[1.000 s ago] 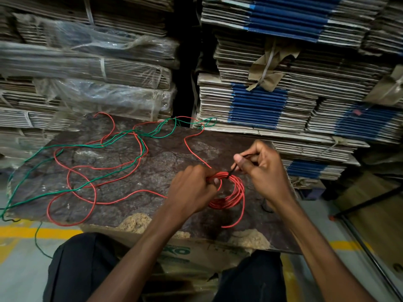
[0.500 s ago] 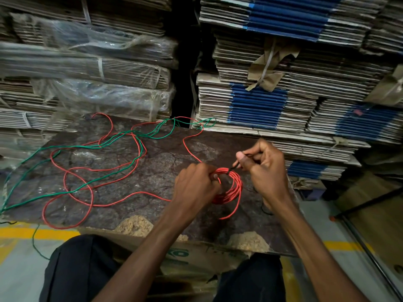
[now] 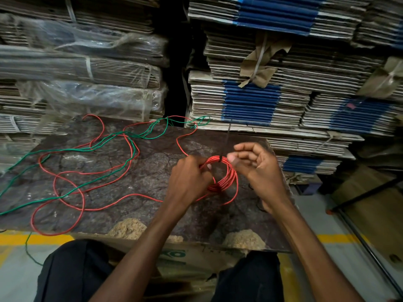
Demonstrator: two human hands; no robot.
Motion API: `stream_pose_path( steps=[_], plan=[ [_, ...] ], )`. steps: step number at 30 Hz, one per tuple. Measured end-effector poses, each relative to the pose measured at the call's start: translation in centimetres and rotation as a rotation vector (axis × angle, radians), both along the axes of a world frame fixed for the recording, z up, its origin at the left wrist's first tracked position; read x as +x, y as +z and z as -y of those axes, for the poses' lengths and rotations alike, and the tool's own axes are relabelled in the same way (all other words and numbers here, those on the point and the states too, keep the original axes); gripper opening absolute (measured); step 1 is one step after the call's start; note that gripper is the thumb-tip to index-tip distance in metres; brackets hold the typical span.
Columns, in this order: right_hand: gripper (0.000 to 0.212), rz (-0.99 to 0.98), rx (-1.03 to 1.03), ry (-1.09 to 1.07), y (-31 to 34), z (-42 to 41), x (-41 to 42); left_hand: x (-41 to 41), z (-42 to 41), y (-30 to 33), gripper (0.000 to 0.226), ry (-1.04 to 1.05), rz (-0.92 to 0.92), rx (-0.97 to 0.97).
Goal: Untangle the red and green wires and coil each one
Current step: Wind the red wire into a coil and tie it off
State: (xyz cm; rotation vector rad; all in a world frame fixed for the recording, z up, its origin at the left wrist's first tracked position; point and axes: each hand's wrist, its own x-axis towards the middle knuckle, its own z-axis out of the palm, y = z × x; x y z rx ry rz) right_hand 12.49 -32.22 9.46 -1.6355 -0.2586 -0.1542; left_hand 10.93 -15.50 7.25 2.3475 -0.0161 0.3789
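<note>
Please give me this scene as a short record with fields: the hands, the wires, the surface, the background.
left hand: grips the red coil
right hand: pinches a thin dark tie at the coil's top
red wire: partly coiled, the rest loose on the board
green wire: uncoiled, crosses the red wire
board: dark, worn
background: stacks of flat cardboard
</note>
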Motion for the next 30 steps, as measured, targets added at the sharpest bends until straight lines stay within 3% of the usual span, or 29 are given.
stream_pose_path(
  steps=[5, 11, 14, 17, 21, 24, 26, 28, 30],
  plan=[
    [0.029, -0.104, -0.045, 0.062, -1.0, 0.7, 0.0, 1.3, 0.0, -0.9, 0.034, -0.04, -0.123, -0.293],
    [0.033, -0.281, 0.07, 0.121, -1.0, 3.6, 1.7, 3.6, 2.3, -0.9, 0.023, -0.094, -0.302, -0.782],
    [0.032, -0.26, 0.105, 0.008, -1.7, 5.1, 4.4, 6.1, 3.9, -1.1, 0.016, -0.173, -0.348, -0.823],
    [0.029, -0.264, 0.094, -0.077, -2.4, 6.9, 8.0, 9.5, 5.1, -1.9, 0.008, -0.3, -0.315, -0.725],
    [0.029, -0.268, -0.028, -0.163, -4.2, 9.0, 13.6, 15.1, 6.6, -4.9, 0.044, -0.357, -0.319, -0.348],
    [0.033, -0.27, -0.171, -0.204, -6.4, 10.0, 17.3, 16.4, 7.7, -4.3, 0.045, -0.354, -0.332, -0.04],
    [0.034, -0.204, -0.37, -0.227, -7.5, 10.5, 19.0, 17.0, 8.5, -4.6, 0.04, -0.345, -0.338, 0.145],
    [0.034, -0.099, -0.659, -0.234, -8.1, 11.0, 19.9, 17.8, 9.0, -5.4, 0.051, -0.354, -0.329, 0.308],
    [0.034, -0.052, -0.788, -0.245, -8.5, 11.3, 20.2, 18.4, 9.3, -6.0, 0.062, -0.356, -0.31, 0.4]
  ],
)
